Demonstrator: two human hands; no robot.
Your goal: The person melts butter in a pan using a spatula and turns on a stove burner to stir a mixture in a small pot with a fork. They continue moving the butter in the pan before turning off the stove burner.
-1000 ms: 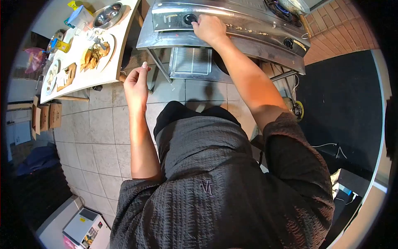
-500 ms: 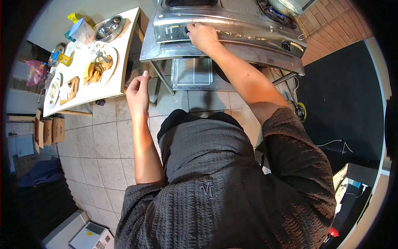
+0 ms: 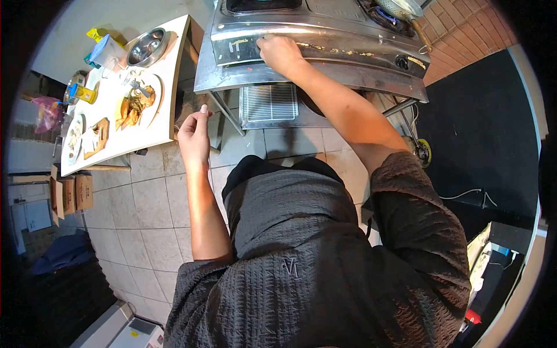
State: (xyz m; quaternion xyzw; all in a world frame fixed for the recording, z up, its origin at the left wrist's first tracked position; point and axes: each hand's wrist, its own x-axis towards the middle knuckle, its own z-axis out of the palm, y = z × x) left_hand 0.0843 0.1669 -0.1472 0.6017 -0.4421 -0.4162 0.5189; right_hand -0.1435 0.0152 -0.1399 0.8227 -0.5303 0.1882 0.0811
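Note:
My right hand (image 3: 281, 53) reaches to the front panel of a metal gas stove (image 3: 336, 55), fingers closed at its left end. A black knob showed there a moment ago; my fingers now hide it. Another black knob (image 3: 401, 61) sits bare at the panel's right end. My left hand (image 3: 195, 136) hangs in the air between the white table (image 3: 165, 110) and the stove, fingers curled together and the tip of one digit pointing up. Nothing shows in it.
A wooden-handled pan (image 3: 400, 7) sits on the right burner, where blue flame shows. The table holds a metal bowl (image 3: 146, 47), a plate of food (image 3: 152, 110) and a yellow-labelled jar (image 3: 87, 94). A wire rack (image 3: 270, 103) lies under the stove; cardboard boxes (image 3: 75, 192) stand at left.
My right hand has shifted slightly left and turned at the stove's left knob, which is now covered. My left hand has barely moved. The view has tilted a little.

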